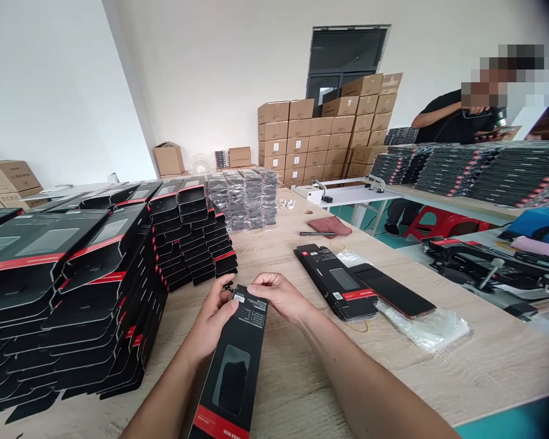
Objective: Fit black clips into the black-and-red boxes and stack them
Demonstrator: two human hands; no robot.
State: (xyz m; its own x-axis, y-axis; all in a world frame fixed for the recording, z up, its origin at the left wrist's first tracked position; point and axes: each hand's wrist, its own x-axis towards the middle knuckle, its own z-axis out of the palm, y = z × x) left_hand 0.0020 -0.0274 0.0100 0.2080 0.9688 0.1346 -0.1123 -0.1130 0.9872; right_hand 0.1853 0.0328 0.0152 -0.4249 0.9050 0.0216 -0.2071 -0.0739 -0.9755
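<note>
Between my two hands is a long black cardboard box with a red band and a clear window, its far end angled away from me. My left hand is closed round the left side of that far end, thumb on top by a white label. At the far end's right corner, my right hand pinches the edge, with the thumb on the upper face. A small dark thing shows just past the left fingers; I cannot make out what it is. The undersides of the fingers are hidden.
Tall stacks of open black boxes stand at the left, with plastic-wrapped packs behind. To the right lie flattened black boxes, a phone, clear bags and a maroon cloth. A person stands behind another loaded table.
</note>
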